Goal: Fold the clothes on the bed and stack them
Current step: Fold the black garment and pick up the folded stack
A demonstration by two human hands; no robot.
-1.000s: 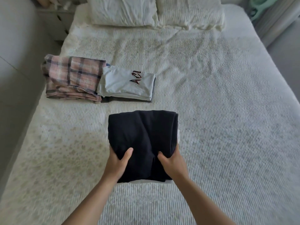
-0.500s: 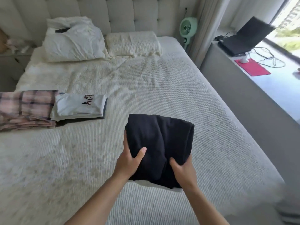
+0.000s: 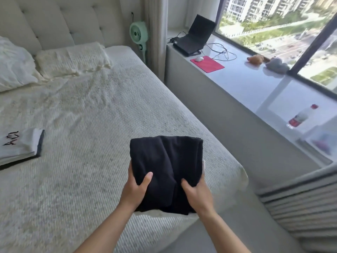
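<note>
A folded black garment (image 3: 166,165) is held up above the bed's right front corner. My left hand (image 3: 135,190) grips its near left edge, thumb on top. My right hand (image 3: 197,194) grips its near right edge, thumb pressed into the cloth. A thin white layer shows under the garment's near edge. At the far left edge of the view a folded white shirt with dark lettering (image 3: 20,145) lies on the bed (image 3: 87,114), on top of a dark folded piece.
Two pillows (image 3: 73,58) lie at the headboard. A green fan (image 3: 138,32) stands beside the bed. The window sill (image 3: 255,84) on the right carries a laptop (image 3: 195,36), a red mouse pad, cables, soft toys and a bottle (image 3: 301,115). A grey curtain (image 3: 306,203) hangs at lower right.
The view has swung right, towards the window; the plaid garment has left the frame. Both hands have carried the black garment off the bed's middle to its right front corner.
</note>
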